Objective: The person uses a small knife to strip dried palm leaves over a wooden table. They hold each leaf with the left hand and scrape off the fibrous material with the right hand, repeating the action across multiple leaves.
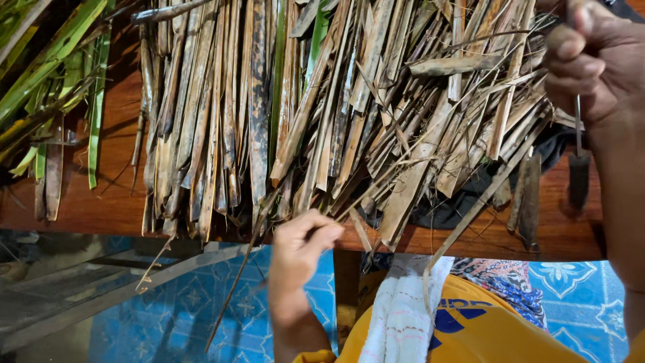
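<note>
Watching the head view from afar, I saw the left hand (299,245) at the near edge of the wooden tabletop (101,202), its fingers (322,232) pinched shut around a thin leaf midrib (235,289). The midrib ran down and away from those fingers, past the edge toward the blue patterned floor (168,316), which I judged let its length hang free instead of snagging.

Just above and beyond the fingers lay a heap of dried palm leaf strips (322,114), fanned with their ends over the tabletop edge, so each strip sat within reach of the pinch. Far off to the left of the fingers lay a few green leaf strips (60,60), apart from the dry ones.

The right hand (594,60) was raised well to the right, its fingers clenched on a slim metal tool (578,124) whose shaft pointed down toward the tabletop; I could not make out its tip. Below the left hand's fingers, a white cloth (403,309) lay over the lap on a yellow shirt (490,329).
</note>
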